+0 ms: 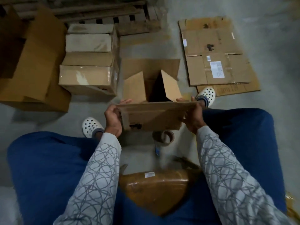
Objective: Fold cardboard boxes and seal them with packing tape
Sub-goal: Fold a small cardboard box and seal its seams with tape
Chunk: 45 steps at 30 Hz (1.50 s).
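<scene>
Head view: open cardboard box [135, 86], plain brown, dark inside. Two side flaps stand up and the near flap [152, 116] tips toward the camera, with a dark print mark on it. Grip: left hand [113, 119] curled round that flap's left edge, right hand [193, 117] round its right edge, box between them. The packing tape roll [163, 136] sits on the concrete floor [141, 44] just below the box. Taped boxes [87, 75] lie left of the box, flattened cartons [215, 52] right, wooden pallet [105, 15] beyond.

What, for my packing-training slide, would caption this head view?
Left hand and right hand grip the near flap of an open cardboard box, packing tape roll on the floor beneath.
</scene>
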### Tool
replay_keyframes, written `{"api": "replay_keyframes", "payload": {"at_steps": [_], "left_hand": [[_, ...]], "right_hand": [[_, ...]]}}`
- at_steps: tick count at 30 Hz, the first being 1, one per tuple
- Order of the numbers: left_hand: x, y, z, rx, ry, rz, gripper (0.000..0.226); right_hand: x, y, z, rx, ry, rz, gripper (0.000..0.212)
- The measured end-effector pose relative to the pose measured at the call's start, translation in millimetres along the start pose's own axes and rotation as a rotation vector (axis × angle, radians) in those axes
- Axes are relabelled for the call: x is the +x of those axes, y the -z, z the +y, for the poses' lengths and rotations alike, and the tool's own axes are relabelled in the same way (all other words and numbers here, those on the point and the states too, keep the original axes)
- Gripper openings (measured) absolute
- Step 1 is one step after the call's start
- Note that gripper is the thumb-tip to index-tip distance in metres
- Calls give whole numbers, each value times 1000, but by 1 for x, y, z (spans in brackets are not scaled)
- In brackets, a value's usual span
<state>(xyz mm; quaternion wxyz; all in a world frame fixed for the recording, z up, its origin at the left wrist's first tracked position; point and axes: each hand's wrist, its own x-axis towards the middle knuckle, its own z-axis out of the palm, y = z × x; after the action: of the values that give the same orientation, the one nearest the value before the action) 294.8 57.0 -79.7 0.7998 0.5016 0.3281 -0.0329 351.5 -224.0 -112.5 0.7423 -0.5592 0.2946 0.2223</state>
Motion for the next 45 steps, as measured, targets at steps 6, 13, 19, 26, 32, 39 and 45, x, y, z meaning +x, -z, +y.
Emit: {"api": "replay_keyframes", "payload": {"at_steps": [6, 13, 19, 26, 32, 39, 45], "left_hand": [[39, 24, -39, 71, 69, 17, 42], [55, 26, -42, -36, 97, -24, 41], [88, 32, -59, 249, 97, -125, 60], [87, 20, -93, 1517, 103, -419, 115], [108, 0, -84, 1805, 45, -457, 76], [165, -23, -55, 1784, -18, -471, 69], [190, -22, -76, 1800, -464, -158, 92]], "right_hand": [[38, -6, 19, 126, 62, -33, 54], [57, 3, 27, 111, 257, -148, 61], [56, 7, 17, 257, 227, -74, 22], [53, 12, 47, -498, 76, 15, 52], [53, -4, 43, -1366, 126, 16, 104], [93, -14, 13, -1756, 221, -155, 107], [154, -18, 16, -1757, 465, -1, 82]]}}
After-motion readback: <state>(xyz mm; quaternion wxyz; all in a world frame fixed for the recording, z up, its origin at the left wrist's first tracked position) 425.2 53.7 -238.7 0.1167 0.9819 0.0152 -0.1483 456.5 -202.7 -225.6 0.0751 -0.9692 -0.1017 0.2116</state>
